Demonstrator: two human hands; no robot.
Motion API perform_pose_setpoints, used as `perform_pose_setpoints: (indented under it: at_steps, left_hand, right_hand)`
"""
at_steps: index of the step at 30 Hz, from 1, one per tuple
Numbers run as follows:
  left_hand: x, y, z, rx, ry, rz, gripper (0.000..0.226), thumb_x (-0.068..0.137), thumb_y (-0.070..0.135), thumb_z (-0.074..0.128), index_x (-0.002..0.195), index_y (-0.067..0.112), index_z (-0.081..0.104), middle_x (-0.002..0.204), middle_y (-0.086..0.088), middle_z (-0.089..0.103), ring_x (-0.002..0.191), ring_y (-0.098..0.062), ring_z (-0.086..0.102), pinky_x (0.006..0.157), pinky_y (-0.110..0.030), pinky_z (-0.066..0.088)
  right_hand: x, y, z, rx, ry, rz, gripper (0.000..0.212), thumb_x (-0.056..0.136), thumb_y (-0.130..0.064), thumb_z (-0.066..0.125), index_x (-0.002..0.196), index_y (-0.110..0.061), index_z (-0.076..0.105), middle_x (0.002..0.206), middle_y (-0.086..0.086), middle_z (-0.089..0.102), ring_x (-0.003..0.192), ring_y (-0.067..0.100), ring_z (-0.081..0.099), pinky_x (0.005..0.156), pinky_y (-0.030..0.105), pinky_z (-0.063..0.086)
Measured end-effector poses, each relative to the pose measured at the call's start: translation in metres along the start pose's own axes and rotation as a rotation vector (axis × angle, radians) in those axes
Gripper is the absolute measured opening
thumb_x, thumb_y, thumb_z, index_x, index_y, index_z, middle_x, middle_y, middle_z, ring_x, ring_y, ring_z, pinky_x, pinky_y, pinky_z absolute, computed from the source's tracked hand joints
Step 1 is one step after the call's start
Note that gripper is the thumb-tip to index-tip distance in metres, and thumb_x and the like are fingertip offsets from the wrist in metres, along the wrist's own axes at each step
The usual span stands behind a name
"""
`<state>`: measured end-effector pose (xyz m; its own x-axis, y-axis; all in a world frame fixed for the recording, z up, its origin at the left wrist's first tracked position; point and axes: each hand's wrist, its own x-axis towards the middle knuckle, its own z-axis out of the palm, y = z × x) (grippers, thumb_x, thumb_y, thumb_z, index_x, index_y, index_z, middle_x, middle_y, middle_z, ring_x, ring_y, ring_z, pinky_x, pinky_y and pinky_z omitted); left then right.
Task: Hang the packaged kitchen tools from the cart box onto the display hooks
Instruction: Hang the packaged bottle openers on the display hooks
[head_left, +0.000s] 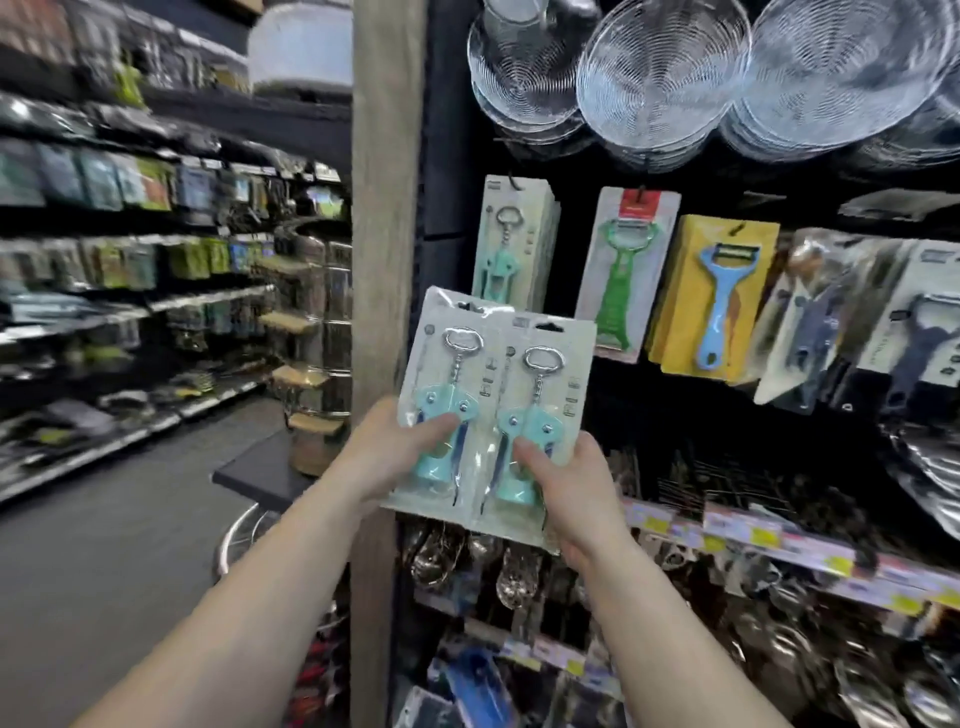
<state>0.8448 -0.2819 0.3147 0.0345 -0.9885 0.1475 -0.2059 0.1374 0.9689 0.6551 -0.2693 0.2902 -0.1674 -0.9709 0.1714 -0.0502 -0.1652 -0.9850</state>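
Observation:
I hold two packaged teal corkscrews side by side in front of the display. My left hand (387, 452) grips the lower part of the left corkscrew pack (447, 384), thumb across its front. My right hand (566, 493) grips the bottom of the right corkscrew pack (545, 405), which overlaps the left one. Just above them a matching corkscrew pack (511, 244) hangs on a black display hook (514, 182). The cart box is out of sight.
To the right hang a green peeler pack (623, 275), a blue peeler on a yellow card (717, 301) and darker tool packs (841, 322). Wire strainers (660, 78) hang above. A wooden post (384, 208) stands left of the display. An aisle with stocked shelves runs off to the left.

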Motion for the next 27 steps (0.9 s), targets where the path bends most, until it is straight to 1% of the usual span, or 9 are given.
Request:
perform_pose_setpoints:
  at_steps: [4, 8, 12, 15, 17, 19, 20, 23, 27]
  left_hand:
    - [0.01, -0.004, -0.03, -0.056, 0.015, -0.01, 0.014, 0.094, 0.033, 0.07, 0.1, 0.021, 0.072, 0.09, 0.001, 0.077, 0.082, -0.019, 0.072, 0.079, -0.038, 0.059]
    - [0.025, -0.007, -0.046, -0.07, 0.053, -0.024, 0.023, 0.092, 0.039, 0.071, 0.107, 0.021, 0.074, 0.096, 0.003, 0.079, 0.093, -0.02, 0.075, 0.087, -0.04, 0.059]
    - [0.041, -0.004, -0.05, -0.074, 0.07, -0.01, 0.016, 0.093, 0.037, 0.07, 0.102, 0.025, 0.074, 0.093, 0.007, 0.078, 0.091, -0.017, 0.073, 0.082, -0.032, 0.056]
    - [0.053, 0.0, -0.046, -0.087, 0.064, 0.011, 0.032, 0.086, 0.046, 0.075, 0.108, 0.023, 0.075, 0.099, 0.006, 0.079, 0.095, -0.02, 0.075, 0.094, -0.046, 0.057]
    - [0.06, 0.002, -0.041, -0.102, 0.066, 0.015, 0.045, 0.078, 0.052, 0.076, 0.112, 0.022, 0.074, 0.102, 0.006, 0.079, 0.097, -0.019, 0.075, 0.096, -0.049, 0.056]
    - [0.069, 0.005, -0.036, -0.105, 0.073, 0.021, 0.041, 0.083, 0.048, 0.076, 0.113, 0.021, 0.073, 0.103, 0.006, 0.079, 0.097, -0.017, 0.075, 0.096, -0.048, 0.056]
    - [0.074, 0.007, -0.033, -0.103, 0.067, 0.027, 0.036, 0.087, 0.046, 0.075, 0.114, 0.021, 0.073, 0.104, 0.007, 0.079, 0.097, -0.017, 0.075, 0.096, -0.048, 0.056]
    - [0.088, 0.011, -0.024, -0.092, 0.081, 0.056, 0.039, 0.086, 0.048, 0.075, 0.114, 0.021, 0.072, 0.105, 0.006, 0.078, 0.098, -0.018, 0.074, 0.096, -0.049, 0.056]
    - [0.105, 0.021, -0.005, -0.098, 0.146, 0.089, 0.064, 0.066, 0.066, 0.075, 0.113, 0.023, 0.07, 0.102, 0.007, 0.078, 0.095, -0.018, 0.074, 0.091, -0.047, 0.058]
  right_hand:
    - [0.011, -0.008, 0.036, 0.035, 0.004, 0.015, 0.028, 0.088, -0.014, 0.074, 0.114, -0.014, 0.063, 0.105, 0.002, 0.075, 0.092, 0.018, 0.073, 0.084, 0.038, 0.06]
    - [0.02, -0.014, 0.053, 0.001, 0.006, 0.007, 0.033, 0.086, -0.021, 0.076, 0.115, -0.017, 0.062, 0.105, -0.002, 0.075, 0.095, 0.018, 0.073, 0.089, 0.046, 0.059]
    - [0.031, -0.025, 0.056, -0.033, -0.009, -0.036, 0.025, 0.088, -0.018, 0.073, 0.111, -0.017, 0.063, 0.101, -0.002, 0.074, 0.087, 0.013, 0.072, 0.079, 0.034, 0.061]
    - [0.044, -0.028, 0.052, -0.034, -0.015, -0.079, 0.025, 0.089, -0.018, 0.072, 0.112, -0.017, 0.061, 0.099, -0.005, 0.073, 0.081, 0.005, 0.07, 0.063, 0.018, 0.057]
    - [0.053, -0.028, 0.05, -0.029, -0.006, -0.073, 0.029, 0.088, -0.021, 0.073, 0.114, -0.019, 0.06, 0.104, -0.004, 0.073, 0.088, 0.009, 0.072, 0.074, 0.028, 0.061]
    - [0.063, -0.029, 0.048, 0.004, 0.005, -0.064, 0.031, 0.086, -0.022, 0.075, 0.113, -0.02, 0.061, 0.105, -0.003, 0.073, 0.093, 0.015, 0.073, 0.084, 0.045, 0.061]
    - [0.068, -0.03, 0.046, 0.027, 0.005, -0.057, 0.03, 0.086, -0.022, 0.076, 0.112, -0.021, 0.061, 0.104, -0.003, 0.074, 0.093, 0.016, 0.073, 0.084, 0.048, 0.061]
    - [0.084, -0.035, 0.037, -0.03, 0.0, -0.082, 0.026, 0.087, -0.026, 0.075, 0.109, -0.025, 0.06, 0.103, -0.007, 0.073, 0.09, 0.011, 0.072, 0.084, 0.044, 0.061]
    - [0.107, -0.04, 0.02, -0.064, 0.012, -0.139, 0.025, 0.085, -0.031, 0.076, 0.104, -0.03, 0.059, 0.103, -0.009, 0.072, 0.093, 0.012, 0.071, 0.088, 0.044, 0.059]
